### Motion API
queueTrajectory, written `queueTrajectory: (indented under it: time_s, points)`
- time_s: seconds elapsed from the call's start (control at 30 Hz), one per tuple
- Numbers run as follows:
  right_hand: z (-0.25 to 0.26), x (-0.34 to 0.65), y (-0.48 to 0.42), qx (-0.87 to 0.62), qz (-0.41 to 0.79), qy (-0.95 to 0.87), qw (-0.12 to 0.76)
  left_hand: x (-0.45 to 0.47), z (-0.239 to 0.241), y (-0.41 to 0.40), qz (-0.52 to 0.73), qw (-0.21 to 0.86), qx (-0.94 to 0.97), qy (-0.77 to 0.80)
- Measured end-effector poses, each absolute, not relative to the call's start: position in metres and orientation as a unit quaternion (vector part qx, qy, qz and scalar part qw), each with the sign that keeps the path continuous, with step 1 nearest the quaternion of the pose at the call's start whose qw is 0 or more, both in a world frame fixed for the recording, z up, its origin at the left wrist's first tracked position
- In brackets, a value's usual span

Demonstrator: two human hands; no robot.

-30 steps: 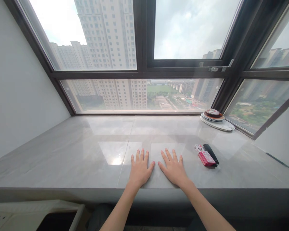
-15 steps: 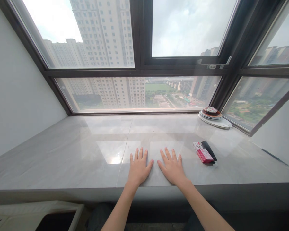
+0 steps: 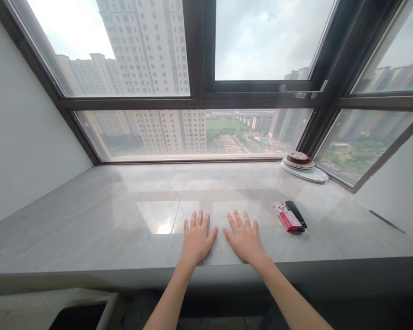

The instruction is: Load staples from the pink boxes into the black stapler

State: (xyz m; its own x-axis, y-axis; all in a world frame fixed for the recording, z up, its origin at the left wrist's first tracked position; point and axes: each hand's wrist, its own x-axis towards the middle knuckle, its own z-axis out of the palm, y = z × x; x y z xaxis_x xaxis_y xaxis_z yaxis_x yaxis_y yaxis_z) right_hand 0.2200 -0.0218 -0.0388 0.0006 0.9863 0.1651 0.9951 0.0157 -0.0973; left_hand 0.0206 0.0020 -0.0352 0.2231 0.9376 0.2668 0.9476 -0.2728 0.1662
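Observation:
My left hand (image 3: 195, 239) lies flat, palm down, on the grey marble window ledge (image 3: 89, 220), fingers stretched out and holding nothing. My right hand (image 3: 243, 237) lies flat beside it, thumbs nearly touching, also empty. To the right of my right hand sit a red and white small box (image 3: 288, 218) and a black oblong object (image 3: 295, 213) side by side, a short gap away from my fingers.
A stack of round plates (image 3: 303, 166) stands at the ledge's back right corner by the dark window frame (image 3: 196, 101). A white wall (image 3: 24, 137) closes the left side. A white unit (image 3: 48, 309) sits below the ledge at the lower left.
Both hands stay flat on the ledge. The view has shifted slightly, so everything sits a little further left and higher in the picture.

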Motion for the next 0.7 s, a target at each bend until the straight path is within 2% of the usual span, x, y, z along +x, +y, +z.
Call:
queueTrajectory:
  time_s: [0.7]
  points:
    - [-0.0379, 0.2214, -0.0221, -0.698, -0.021, -0.709, 0.097, 0.0213, -0.038, 0.0, -0.134, 0.027, -0.799, -0.586]
